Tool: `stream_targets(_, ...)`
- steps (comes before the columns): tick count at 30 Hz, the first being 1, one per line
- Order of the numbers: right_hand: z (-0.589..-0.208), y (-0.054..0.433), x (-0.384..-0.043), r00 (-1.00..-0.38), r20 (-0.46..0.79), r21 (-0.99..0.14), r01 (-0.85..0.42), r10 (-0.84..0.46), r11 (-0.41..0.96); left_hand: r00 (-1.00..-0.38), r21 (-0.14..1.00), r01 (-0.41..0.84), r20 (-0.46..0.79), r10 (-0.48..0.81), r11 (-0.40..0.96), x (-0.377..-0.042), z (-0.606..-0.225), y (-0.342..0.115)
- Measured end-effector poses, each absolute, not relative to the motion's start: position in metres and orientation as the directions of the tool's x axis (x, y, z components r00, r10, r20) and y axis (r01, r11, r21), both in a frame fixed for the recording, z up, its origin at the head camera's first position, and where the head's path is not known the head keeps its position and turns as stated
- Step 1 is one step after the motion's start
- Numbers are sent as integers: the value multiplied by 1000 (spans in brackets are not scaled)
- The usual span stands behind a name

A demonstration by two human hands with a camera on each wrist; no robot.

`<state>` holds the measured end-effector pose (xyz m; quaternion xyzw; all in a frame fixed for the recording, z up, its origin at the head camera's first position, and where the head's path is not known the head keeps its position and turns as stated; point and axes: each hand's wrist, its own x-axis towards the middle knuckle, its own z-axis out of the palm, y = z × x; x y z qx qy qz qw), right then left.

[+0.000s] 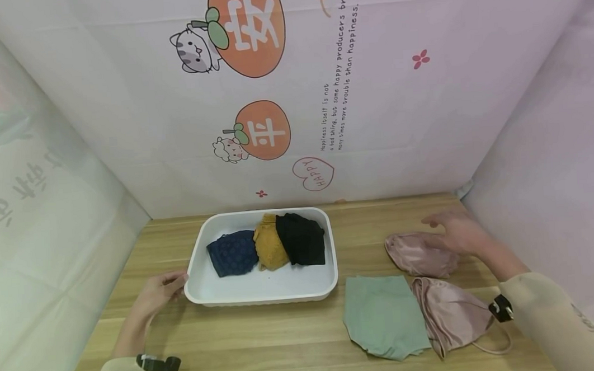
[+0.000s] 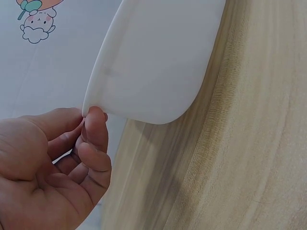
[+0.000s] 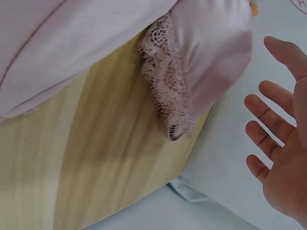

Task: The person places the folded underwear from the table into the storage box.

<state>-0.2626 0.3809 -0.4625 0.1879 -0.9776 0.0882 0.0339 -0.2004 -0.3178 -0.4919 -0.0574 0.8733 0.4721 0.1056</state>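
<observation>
A white plastic tray (image 1: 227, 293) stands on the table, holding a dark blue folded garment (image 1: 232, 253), a mustard-yellow one (image 1: 270, 243) and a black one (image 1: 301, 238). At the tray's left rim, my left hand (image 1: 156, 296) pinches the edge between thumb and fingers; the left wrist view shows the same pinch (image 2: 72, 153). My right hand (image 1: 455, 230) hovers above a pink satin bundle (image 1: 421, 254) with lace trim, seen closely in the right wrist view (image 3: 211, 52). Its fingers (image 3: 271, 112) are spread and hold nothing.
A light green folded cloth (image 1: 384, 315) lies right of the tray's front corner. Beside it rests another pink satin garment (image 1: 452, 312) with a thin strap. Printed white cloth walls (image 1: 383, 102) enclose the wooden table (image 1: 265, 344) at the back and both sides.
</observation>
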Motion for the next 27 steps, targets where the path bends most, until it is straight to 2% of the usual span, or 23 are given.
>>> stream_targets(8,-475,392,-264,-936,40,-175,-351,-350,920,-972,814,-195,-234,1,547,-201,-494,-318)
stream_targets(27,-485,395,-256,-936,-34,-129,-344,-351,930,-975,828,-187,-224,7,528,-200,-494,-319)
